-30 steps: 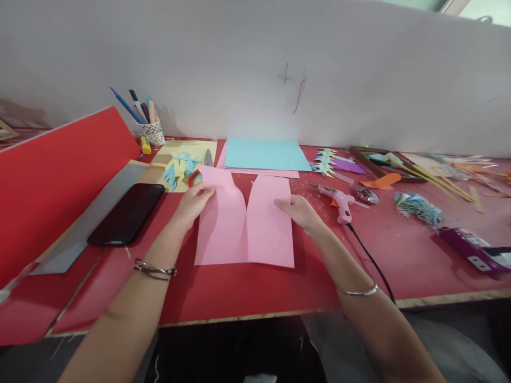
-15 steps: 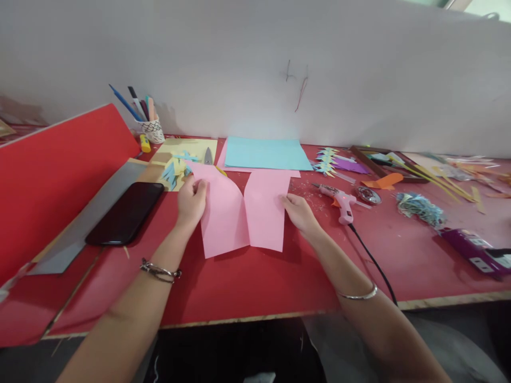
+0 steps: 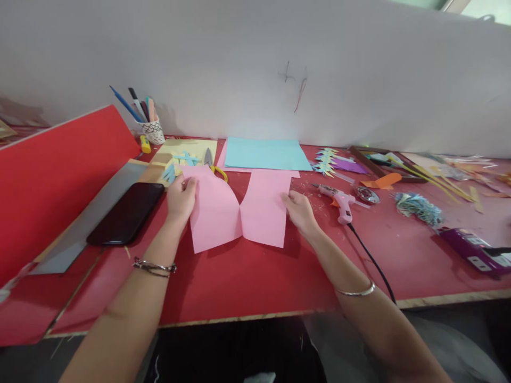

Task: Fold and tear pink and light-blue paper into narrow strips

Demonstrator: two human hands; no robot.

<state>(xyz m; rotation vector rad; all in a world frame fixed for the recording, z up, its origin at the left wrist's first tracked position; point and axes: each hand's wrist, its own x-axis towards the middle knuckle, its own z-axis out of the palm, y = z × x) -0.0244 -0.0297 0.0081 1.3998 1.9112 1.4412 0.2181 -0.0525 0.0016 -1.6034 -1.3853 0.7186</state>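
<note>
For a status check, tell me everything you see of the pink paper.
The pink paper looks thin and matte. A split runs from its far edge toward the near one, leaving two flaps seemingly joined at a short crease. The left hand holds the left flap, the right hand the other. Slightly bent, it is over the red tabletop.

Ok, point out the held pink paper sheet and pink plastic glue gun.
Held pink paper sheet [image 3: 241,222]: head view, centre, below the V-shaped gap.
Pink plastic glue gun [image 3: 341,200]: head view, body above grip.
</note>
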